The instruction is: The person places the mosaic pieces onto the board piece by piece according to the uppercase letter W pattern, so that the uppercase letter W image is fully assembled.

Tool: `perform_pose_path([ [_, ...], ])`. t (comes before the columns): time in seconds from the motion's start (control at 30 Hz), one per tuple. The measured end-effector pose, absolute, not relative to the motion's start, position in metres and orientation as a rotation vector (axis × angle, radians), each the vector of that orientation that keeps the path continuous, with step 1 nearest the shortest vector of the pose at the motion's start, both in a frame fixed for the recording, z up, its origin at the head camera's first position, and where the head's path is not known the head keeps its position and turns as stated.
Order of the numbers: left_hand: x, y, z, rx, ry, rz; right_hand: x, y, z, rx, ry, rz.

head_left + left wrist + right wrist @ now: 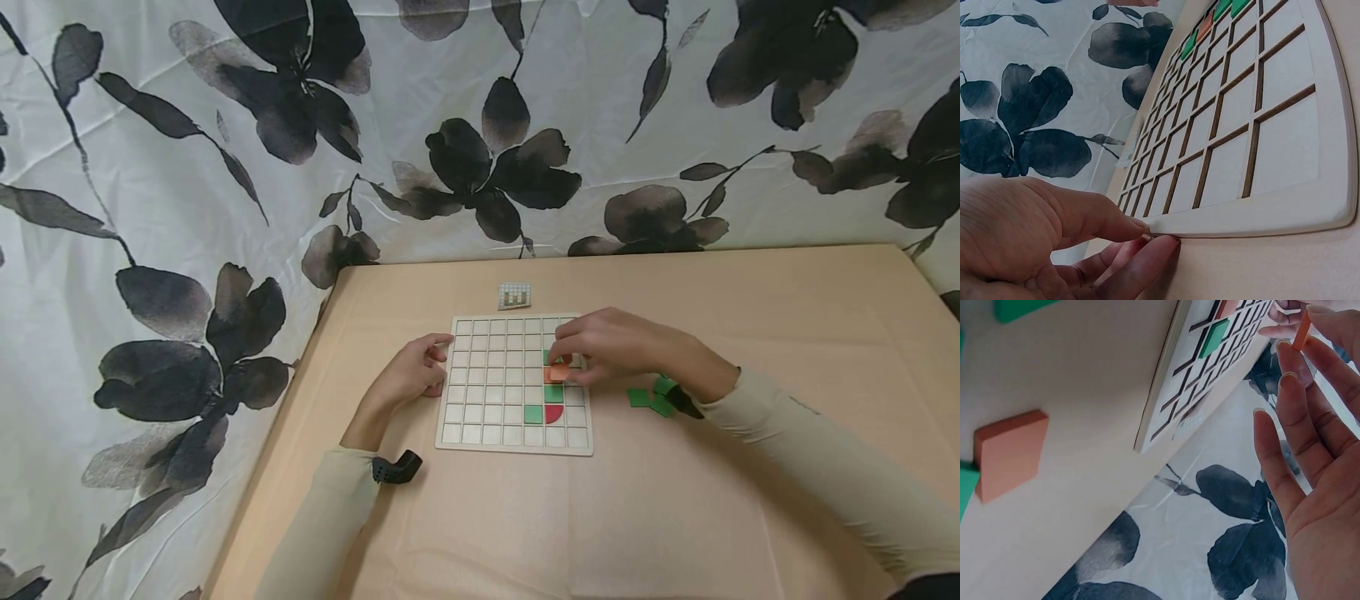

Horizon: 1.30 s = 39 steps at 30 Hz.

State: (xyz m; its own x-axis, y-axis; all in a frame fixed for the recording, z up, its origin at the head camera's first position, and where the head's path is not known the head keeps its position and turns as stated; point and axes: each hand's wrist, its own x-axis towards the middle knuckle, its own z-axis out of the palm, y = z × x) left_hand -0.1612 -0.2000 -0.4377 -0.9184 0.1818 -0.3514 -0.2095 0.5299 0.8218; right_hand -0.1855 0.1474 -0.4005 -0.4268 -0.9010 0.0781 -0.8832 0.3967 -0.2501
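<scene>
My left hand grips the left edge of a white grid board, thumb and fingertips meeting at its rim in the left wrist view. Over the board's right side, my right hand pinches a thin orange tile between thumb and fingers. Set in the grid are a green tile, another green tile and a red rounded piece. Farther up, a third green tile is partly covered by the right hand, and an orange patch shows just below it.
Loose green tiles lie right of the board, partly under the right wrist. Beside them is a loose orange tile. A small card with a printed grid sits beyond the board. Floral cloth hangs behind the table.
</scene>
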Motion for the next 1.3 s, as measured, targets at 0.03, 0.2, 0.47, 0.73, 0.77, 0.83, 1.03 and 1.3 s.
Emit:
perform_pose_path([
  [0.03,-0.161,-0.200,-0.438,-0.023,2.374,1.354,-0.186,0.146,-0.401,-1.643,2.565,-0.387],
  [0.2,-0.161,-0.199,-0.437,-0.021,2.367,1.359,-0.185,0.141,-0.403,-1.670,2.551,-0.417],
  [0.47,-0.161,-0.199,-0.437,-0.023,2.366,1.359,-0.183,0.130,-0.405,-1.754,2.504,-0.453],
  [0.73,-0.161,-0.199,-0.437,-0.011,2.362,1.367,-0.180,0.119,-0.408,-1.759,2.459,-0.448],
  [0.77,-0.161,-0.199,-0.437,-0.010,2.361,1.369,-0.180,0.118,-0.409,-1.755,2.458,-0.443],
  [0.83,-0.161,-0.199,-0.437,-0.011,2.361,1.369,-0.179,0.116,-0.409,-1.750,2.451,-0.443],
  [1.03,-0.161,-0.200,-0.438,-0.017,2.369,1.357,-0.177,0.110,-0.411,-1.757,2.421,-0.451],
  [1.3,-0.161,-0.199,-0.438,-0.029,2.384,1.337,-0.173,0.102,-0.415,-1.815,2.414,-0.420],
])
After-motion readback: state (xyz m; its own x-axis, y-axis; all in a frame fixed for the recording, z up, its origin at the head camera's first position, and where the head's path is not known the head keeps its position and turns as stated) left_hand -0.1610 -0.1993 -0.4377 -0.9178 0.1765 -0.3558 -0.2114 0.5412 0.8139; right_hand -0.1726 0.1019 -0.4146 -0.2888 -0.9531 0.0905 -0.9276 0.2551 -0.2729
